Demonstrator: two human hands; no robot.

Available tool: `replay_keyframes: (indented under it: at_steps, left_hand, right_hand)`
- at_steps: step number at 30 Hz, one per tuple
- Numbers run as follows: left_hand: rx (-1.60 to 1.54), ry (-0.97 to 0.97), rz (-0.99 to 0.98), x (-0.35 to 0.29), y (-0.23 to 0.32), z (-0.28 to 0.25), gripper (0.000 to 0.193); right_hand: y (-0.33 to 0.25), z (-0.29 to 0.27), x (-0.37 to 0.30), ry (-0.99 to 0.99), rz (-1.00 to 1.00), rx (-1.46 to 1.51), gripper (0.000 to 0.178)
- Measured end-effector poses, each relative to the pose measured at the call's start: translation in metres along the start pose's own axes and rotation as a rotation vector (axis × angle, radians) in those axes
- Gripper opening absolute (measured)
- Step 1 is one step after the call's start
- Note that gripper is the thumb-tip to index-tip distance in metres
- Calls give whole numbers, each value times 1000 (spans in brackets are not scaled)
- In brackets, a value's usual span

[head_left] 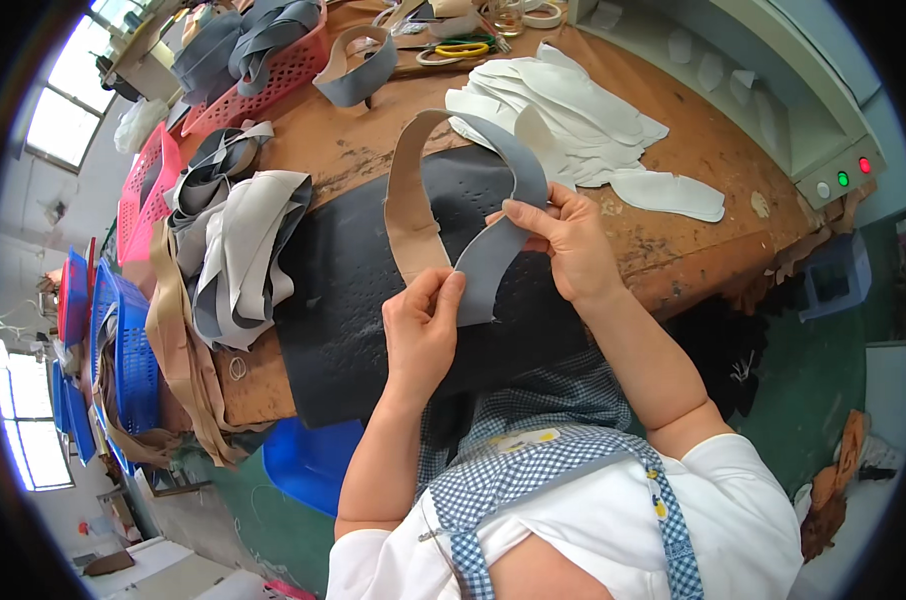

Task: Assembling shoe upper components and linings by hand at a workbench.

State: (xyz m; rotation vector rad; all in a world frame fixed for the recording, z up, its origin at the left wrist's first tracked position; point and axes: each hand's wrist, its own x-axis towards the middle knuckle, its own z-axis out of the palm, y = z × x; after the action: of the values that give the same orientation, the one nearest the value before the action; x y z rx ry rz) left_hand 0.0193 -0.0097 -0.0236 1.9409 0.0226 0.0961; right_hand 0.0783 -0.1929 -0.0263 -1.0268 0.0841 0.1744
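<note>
A curved strip [410, 215], tan on one face and grey-blue on the other, loops upright above a black perforated mat [338, 300]. My left hand [423, 325] pinches its lower edge between thumb and fingers, where the tan and grey parts meet. On the loop's right side, my right hand [573, 240] grips the grey part with thumb and fingertips. Just beyond the loop lies a heap of white flat cut pieces [563, 110]. Left of the mat rests a pile of grey and white strips [248, 240].
Pink baskets [145, 200] with strips stand at the left and far left of the brown-covered table [693, 245]. Yellow-handled scissors [461, 49] lie at the back. A blue basket [133, 345] stands off the left edge; a cabinet with lit buttons [841, 178] is at right.
</note>
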Motion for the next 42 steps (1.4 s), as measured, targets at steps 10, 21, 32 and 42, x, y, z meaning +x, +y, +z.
replay_keyframes:
  at_steps: [10,21,32,42]
  left_hand:
    - [-125,-115,-57,-8,14,1,20]
    - [-373,-224,-138,-17,9,3,28]
    - [-478,-24,-80,12,11,-17,19]
    - [-488,-29,-65,17,18,-23,22]
  right_hand:
    - [16,20,-17,-38,-75,-185,10]
    - [10,13,0,-46,-28,-145,12]
    - [15,26,-22,-114,-110,-416,13]
    - [7,31,-33,-211,-60,-320,8]
